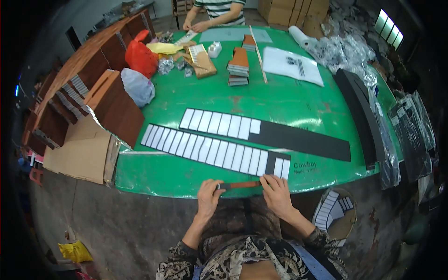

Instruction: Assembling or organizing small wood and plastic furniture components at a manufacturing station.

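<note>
At the table's near edge, a narrow reddish-brown strip (245,185) with a dark grey part at its left end spans the gap between my hands. My left hand (209,197) pinches the dark end. The fingers of my right hand (277,196) close on the other end, beside the corner of a black strip (205,150) bearing a row of white rectangles. Behind it lies a second black strip (303,140), its left part covered with white rectangles and its right part bare.
Stacked brown pieces (239,65), a red bag (141,55) and a white plastic sheet (291,65) lie farther back on the green table (191,95). Brown wooden panels (116,102) stand left; long black pieces (359,116) lie right. Another person's hands (198,25) work across the table.
</note>
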{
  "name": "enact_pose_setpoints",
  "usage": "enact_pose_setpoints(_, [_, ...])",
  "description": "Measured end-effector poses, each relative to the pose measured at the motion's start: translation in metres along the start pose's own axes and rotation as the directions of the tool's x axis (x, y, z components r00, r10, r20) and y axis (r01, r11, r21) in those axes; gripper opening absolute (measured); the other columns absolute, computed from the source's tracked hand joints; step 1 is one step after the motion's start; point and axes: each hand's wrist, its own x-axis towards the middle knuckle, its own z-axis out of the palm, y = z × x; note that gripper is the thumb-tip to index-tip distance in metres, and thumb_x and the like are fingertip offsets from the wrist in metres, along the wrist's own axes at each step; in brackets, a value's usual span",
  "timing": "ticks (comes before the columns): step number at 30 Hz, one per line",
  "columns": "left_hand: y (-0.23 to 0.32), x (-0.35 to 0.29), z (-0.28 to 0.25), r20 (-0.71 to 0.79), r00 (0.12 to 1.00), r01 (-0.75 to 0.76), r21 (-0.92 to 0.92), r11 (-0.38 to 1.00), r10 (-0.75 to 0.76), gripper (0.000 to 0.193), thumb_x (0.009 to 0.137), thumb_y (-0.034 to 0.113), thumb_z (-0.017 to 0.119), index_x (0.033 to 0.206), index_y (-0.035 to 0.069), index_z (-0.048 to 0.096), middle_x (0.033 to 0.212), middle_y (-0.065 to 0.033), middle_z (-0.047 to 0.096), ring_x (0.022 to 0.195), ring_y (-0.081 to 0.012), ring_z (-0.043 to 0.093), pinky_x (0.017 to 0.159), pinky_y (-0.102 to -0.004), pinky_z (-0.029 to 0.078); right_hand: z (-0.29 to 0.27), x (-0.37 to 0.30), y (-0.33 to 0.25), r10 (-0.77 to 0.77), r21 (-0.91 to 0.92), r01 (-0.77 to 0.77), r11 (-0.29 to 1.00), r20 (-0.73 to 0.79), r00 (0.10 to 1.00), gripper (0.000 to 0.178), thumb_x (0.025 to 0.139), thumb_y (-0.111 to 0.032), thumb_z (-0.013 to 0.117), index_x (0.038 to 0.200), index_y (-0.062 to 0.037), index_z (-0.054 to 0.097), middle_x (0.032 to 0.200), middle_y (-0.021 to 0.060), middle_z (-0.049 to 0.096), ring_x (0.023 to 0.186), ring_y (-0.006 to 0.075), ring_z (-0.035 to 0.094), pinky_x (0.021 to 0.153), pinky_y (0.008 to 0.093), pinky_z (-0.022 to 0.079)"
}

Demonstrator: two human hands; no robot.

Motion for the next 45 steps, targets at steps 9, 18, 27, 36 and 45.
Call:
enact_pose_setpoints(9, [0.001, 0.006, -0.013, 0.079, 0.832, 0.474, -0.616, 0.629, -0.549, 0.023, 0.082, 0.001, 0.062, 0.105, -0.002, 0.061, 0.095, -0.0075, 0.064, 0.083, -0.0152, 0.060, 0.072, -0.0289, 0.047, -0.035, 0.048, 0.009, 0.315, 0.898, -0.341, 0.279, 0.250, 0.916, 0.064, 0.088, -0.005, 0.058, 0.144, -0.0028, 0.027, 0.139, 0.0142, 0.039, 0.112, 0.0219, 0.050, 0.092, 0.0332, 0.045])
enact_pose_setpoints(18, [0.047, 0.114, 0.036, 0.352, 0.752, 0.485, -0.868, 0.106, -0.557, 0.039, 0.094, 0.020, 0.056, 0.128, 0.003, 0.045, 0.119, -0.0068, 0.057, 0.104, -0.0174, 0.057, 0.089, -0.0337, 0.047, -0.001, 0.149, 0.001, 0.312, 0.895, -0.347, 0.279, 0.257, 0.915, 0.050, 0.091, -0.007, 0.057, 0.136, 0.0029, 0.037, 0.115, 0.0101, 0.056, 0.101, 0.0141, 0.055, 0.083, 0.0275, 0.047])
enact_pose_setpoints(27, [0.014, 0.143, 0.000, 0.413, 0.823, 0.564, -0.675, 0.476, -0.390, 0.032, 0.089, 0.002, 0.054, 0.121, -0.002, 0.052, 0.113, -0.0093, 0.059, 0.105, -0.0158, 0.055, 0.091, -0.0288, 0.044, -0.030, 0.364, 0.116, 0.515, 0.713, -0.346, 0.610, -0.025, 0.857, 0.054, 0.092, -0.011, 0.053, 0.139, 0.0074, 0.033, 0.117, 0.0116, 0.058, 0.095, 0.0138, 0.056, 0.084, 0.0279, 0.046])
enact_pose_setpoints(36, [-0.019, 0.117, -0.112, -0.012, 0.771, 0.504, -0.600, 0.621, -0.637, 0.016, 0.090, 0.001, 0.054, 0.105, -0.003, 0.060, 0.096, -0.0053, 0.063, 0.084, -0.0089, 0.058, 0.077, -0.0210, 0.046, 0.044, 0.460, 0.214, 0.522, 0.492, -0.487, 0.721, 0.076, 0.850, 0.038, 0.090, -0.019, 0.053, 0.122, 0.0004, 0.057, 0.106, 0.0211, 0.062, 0.095, 0.0266, 0.061, 0.083, 0.0366, 0.047])
enact_pose_setpoints(45, [-0.029, 0.194, -0.239, -0.444, 0.837, 0.123, 0.722, 0.681, 0.320, 0.023, 0.080, 0.004, 0.064, 0.103, 0.005, 0.063, 0.108, -0.0127, 0.060, 0.102, -0.0296, 0.055, 0.087, -0.0406, 0.043, 0.029, 0.405, 0.185, 0.329, 0.276, -0.249, 0.928, -0.298, 0.896, 0.032, 0.091, -0.018, 0.054, 0.119, -0.0031, 0.059, 0.110, 0.0137, 0.059, 0.099, 0.0229, 0.054, 0.085, 0.0318, 0.044])
